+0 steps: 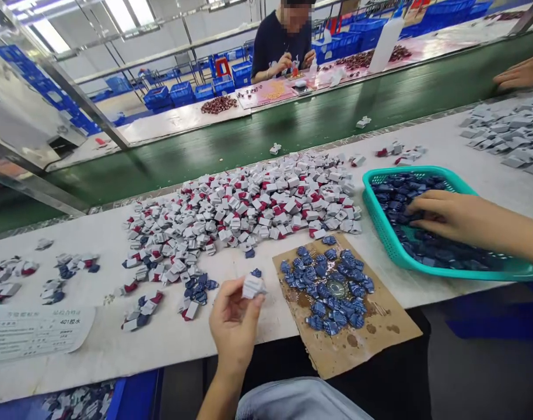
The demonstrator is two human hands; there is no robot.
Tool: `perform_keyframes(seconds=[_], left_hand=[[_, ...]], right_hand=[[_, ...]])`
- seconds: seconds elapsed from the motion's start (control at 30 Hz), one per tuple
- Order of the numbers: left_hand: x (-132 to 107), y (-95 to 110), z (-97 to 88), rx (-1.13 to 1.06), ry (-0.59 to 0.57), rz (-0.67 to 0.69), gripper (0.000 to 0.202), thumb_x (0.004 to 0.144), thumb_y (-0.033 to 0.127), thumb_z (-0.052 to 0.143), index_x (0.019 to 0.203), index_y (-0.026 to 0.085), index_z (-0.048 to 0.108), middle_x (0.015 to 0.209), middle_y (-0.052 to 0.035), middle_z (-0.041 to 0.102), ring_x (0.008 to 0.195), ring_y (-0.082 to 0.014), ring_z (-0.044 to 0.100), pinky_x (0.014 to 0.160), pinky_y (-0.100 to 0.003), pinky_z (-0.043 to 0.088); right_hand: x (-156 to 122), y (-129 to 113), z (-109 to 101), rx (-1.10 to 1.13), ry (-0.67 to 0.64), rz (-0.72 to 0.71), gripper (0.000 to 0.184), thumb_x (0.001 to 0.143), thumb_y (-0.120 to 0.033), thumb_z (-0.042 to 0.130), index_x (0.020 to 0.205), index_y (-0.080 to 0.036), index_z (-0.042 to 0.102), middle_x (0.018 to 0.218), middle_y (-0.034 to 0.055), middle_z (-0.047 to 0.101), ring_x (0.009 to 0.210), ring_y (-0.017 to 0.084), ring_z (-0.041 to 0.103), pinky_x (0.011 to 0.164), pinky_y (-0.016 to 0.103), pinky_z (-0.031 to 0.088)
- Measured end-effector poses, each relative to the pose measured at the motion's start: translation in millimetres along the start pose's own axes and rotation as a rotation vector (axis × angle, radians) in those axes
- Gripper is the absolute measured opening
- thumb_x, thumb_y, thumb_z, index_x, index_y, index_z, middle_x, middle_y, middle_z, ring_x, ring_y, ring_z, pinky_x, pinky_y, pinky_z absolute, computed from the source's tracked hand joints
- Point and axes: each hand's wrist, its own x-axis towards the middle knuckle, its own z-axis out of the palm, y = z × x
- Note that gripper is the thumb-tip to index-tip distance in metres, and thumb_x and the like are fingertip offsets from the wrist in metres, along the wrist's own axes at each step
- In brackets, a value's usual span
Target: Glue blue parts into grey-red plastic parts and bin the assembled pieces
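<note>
My left hand (234,318) is raised over the table's near edge, fingers pinched on a small white plastic part (252,286). My right hand (441,214) reaches into a teal basket (382,224) full of dark blue parts (441,254), fingers curled down among them; whether it grips one is hidden. Between the hands lies a brown cardboard sheet (371,332) carrying a cluster of blue parts (330,289). Behind it spreads a large heap of white-and-red parts (249,207).
A green conveyor belt (293,125) runs behind the table. Across it a person in a dark shirt (277,44) works at another bench. Another person's hand (522,73) rests at far right near a pile of grey parts (511,137). A printed label (34,329) lies at left.
</note>
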Motion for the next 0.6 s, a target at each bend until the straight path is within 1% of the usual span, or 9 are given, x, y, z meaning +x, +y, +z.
perform_keyframes(seconds=[0.03,0.1,0.17,0.2,0.27,0.3,0.4,0.5,0.6], left_hand=[[-2,-1,3.1,0.002,-0.033,-0.023,0.026,0.076,0.031,0.088,0.095,0.018,0.077,0.083,-0.0043,0.077,0.075,-0.0173,0.077,0.065,-0.022,0.065],[-4,-2,5.2,0.015,-0.064,-0.065,0.025,0.078,0.030,0.087,0.097,0.017,0.077,0.085,-0.0053,0.076,0.076,-0.0173,0.077,0.066,-0.022,0.065],[-4,-2,4.7,0.030,-0.080,-0.088,0.024,0.078,0.029,0.086,0.097,0.017,0.078,0.086,-0.0056,0.076,0.076,-0.0172,0.077,0.066,-0.022,0.065],[-4,-1,4.3,0.034,-0.093,-0.089,0.023,0.078,0.028,0.085,0.097,0.017,0.078,0.086,-0.0055,0.076,0.076,-0.0172,0.077,0.066,-0.022,0.065],[-3,1,4.2,0.037,-0.133,-0.087,0.021,0.078,0.024,0.084,0.097,0.018,0.079,0.086,-0.0051,0.075,0.074,-0.0165,0.076,0.066,-0.021,0.065],[-3,3,4.5,0.037,-0.152,-0.085,0.020,0.078,0.022,0.084,0.097,0.018,0.079,0.085,-0.0047,0.074,0.073,-0.0161,0.076,0.066,-0.021,0.065],[-1,5,5.4,0.033,-0.193,-0.082,0.020,0.079,0.017,0.082,0.098,0.019,0.079,0.085,-0.0039,0.073,0.073,-0.0150,0.076,0.066,-0.021,0.064],[-1,6,5.7,0.030,-0.210,-0.064,0.022,0.078,0.013,0.082,0.099,0.020,0.079,0.084,-0.0033,0.073,0.073,-0.0137,0.075,0.066,-0.019,0.063],[-1,7,5.9,0.018,-0.216,-0.040,0.026,0.076,0.010,0.082,0.100,0.021,0.080,0.085,-0.0030,0.072,0.073,-0.0134,0.074,0.065,-0.018,0.063]], right_hand=[[-6,0,-5,0.015,0.004,0.010,0.011,0.094,-0.025,0.068,0.100,-0.018,0.075,0.102,0.0110,0.072,0.078,0.015,0.066,0.071,0.029,0.050],[-25,-9,-13,0.072,0.062,0.051,0.038,0.100,-0.055,0.058,0.115,-0.024,0.074,0.105,0.0115,0.074,0.080,0.018,0.069,0.069,0.032,0.053],[-47,-33,-16,0.228,0.132,0.078,0.062,0.092,-0.082,0.049,0.120,-0.032,0.073,0.108,0.0101,0.075,0.084,0.022,0.072,0.068,0.035,0.057],[-58,-50,-15,0.356,0.129,0.056,0.063,0.085,-0.087,0.053,0.114,-0.035,0.074,0.108,0.0085,0.075,0.087,0.024,0.073,0.071,0.037,0.059],[-76,-89,-10,0.515,0.092,-0.052,0.046,0.091,-0.078,0.056,0.106,-0.039,0.075,0.109,0.0063,0.075,0.090,0.024,0.073,0.080,0.038,0.062],[-82,-108,-6,0.571,0.053,-0.087,0.043,0.094,-0.074,0.053,0.103,-0.039,0.075,0.104,0.0062,0.075,0.084,0.023,0.073,0.072,0.035,0.063],[-91,-150,11,0.650,-0.073,-0.081,0.037,0.100,-0.063,0.046,0.118,-0.037,0.066,0.087,0.0052,0.071,0.067,0.020,0.069,0.051,0.028,0.057],[-91,-163,23,0.613,-0.086,-0.125,0.031,0.100,-0.053,0.046,0.113,-0.030,0.063,0.067,0.0006,0.060,0.051,0.018,0.058,0.046,0.028,0.051],[-91,-161,27,0.482,-0.046,-0.264,0.027,0.102,-0.043,0.044,0.105,-0.028,0.066,0.079,0.0041,0.067,0.060,0.019,0.065,0.056,0.031,0.055]])
